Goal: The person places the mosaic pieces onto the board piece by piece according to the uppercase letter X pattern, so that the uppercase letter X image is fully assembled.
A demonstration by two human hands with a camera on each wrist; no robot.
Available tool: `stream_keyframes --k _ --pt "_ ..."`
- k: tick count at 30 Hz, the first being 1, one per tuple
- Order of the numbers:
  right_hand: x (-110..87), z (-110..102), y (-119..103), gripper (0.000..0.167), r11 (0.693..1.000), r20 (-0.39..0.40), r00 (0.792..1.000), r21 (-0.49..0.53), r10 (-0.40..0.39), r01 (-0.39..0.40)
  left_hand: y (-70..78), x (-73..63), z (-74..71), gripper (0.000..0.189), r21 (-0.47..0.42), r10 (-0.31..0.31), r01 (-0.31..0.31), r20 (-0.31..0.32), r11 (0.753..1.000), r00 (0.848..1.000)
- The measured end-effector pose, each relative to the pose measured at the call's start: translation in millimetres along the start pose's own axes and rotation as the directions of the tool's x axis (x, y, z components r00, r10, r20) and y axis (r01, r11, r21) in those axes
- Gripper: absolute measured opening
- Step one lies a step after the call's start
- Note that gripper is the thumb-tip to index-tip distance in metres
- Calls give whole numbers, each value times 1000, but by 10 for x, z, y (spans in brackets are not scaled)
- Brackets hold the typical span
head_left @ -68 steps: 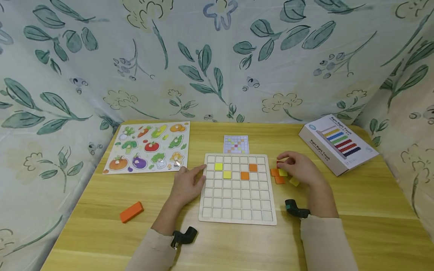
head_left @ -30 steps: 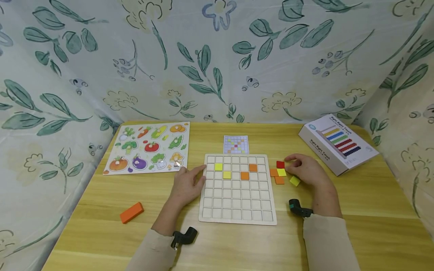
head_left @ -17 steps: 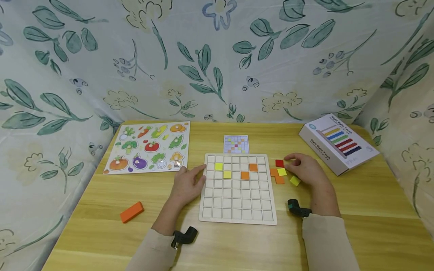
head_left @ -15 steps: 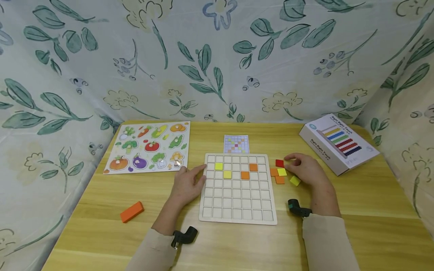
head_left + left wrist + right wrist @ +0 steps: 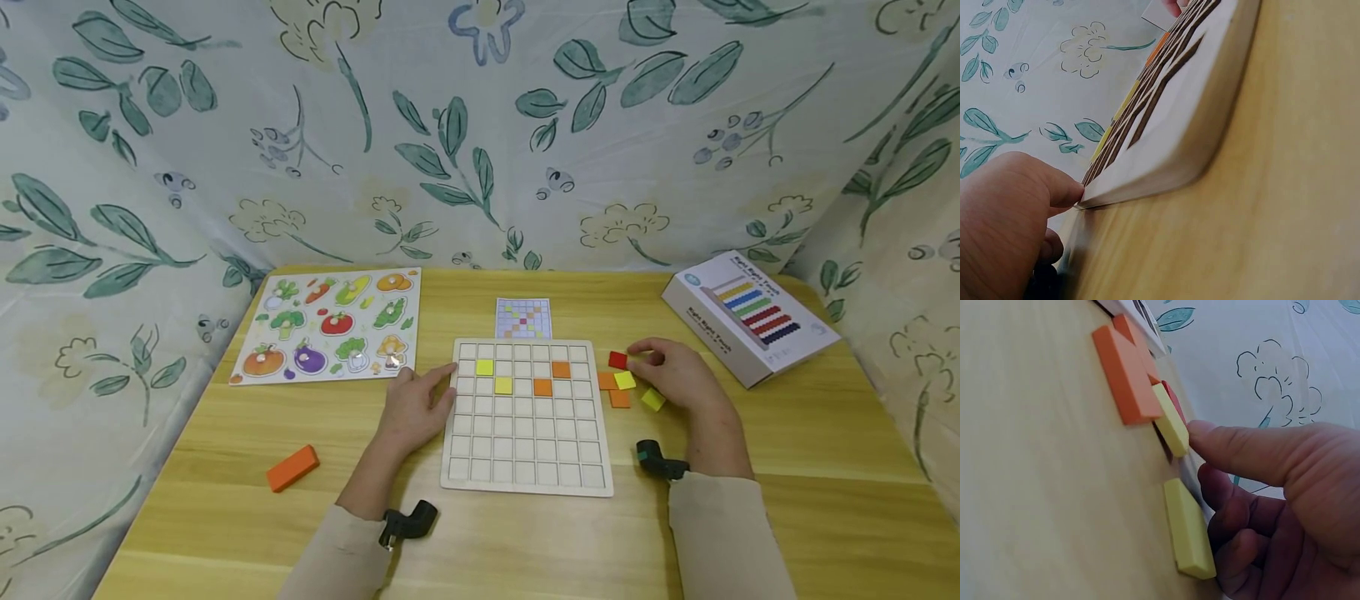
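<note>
Near the box [image 5: 750, 321] lettered "Right Right", the right hand [image 5: 671, 375] touches a red tile [image 5: 617, 360], pinch impossible to tell, while the left hand [image 5: 412, 410], unclenched, touches the board [image 5: 527, 451].

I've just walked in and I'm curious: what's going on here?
Someone's left grip touches the left edge of a grid board, which holds two yellow tiles and two orange tiles. Their right grip is at a red tile beside the board; whether it pinches it is unclear. Two loose yellow tiles and two loose orange tiles lie nearby.
</note>
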State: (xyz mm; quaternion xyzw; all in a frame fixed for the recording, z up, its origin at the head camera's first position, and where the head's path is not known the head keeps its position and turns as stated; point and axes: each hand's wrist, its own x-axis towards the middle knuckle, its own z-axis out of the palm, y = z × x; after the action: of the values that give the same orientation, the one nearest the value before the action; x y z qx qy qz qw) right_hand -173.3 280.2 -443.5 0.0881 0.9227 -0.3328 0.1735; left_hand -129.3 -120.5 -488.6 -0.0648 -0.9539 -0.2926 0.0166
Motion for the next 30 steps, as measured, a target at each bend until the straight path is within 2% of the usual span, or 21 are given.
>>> stream_keyframes --k 11,30 --pt "16 34 -44 46 1000 7 1000 -7 20 -20 4 1 5 42 7 2 -2 -5 1000 1000" --pt "40 77 -33 41 999 -31 999 -36 18 -19 -6 2 9 42 13 11 -11 -10 1000 1000"
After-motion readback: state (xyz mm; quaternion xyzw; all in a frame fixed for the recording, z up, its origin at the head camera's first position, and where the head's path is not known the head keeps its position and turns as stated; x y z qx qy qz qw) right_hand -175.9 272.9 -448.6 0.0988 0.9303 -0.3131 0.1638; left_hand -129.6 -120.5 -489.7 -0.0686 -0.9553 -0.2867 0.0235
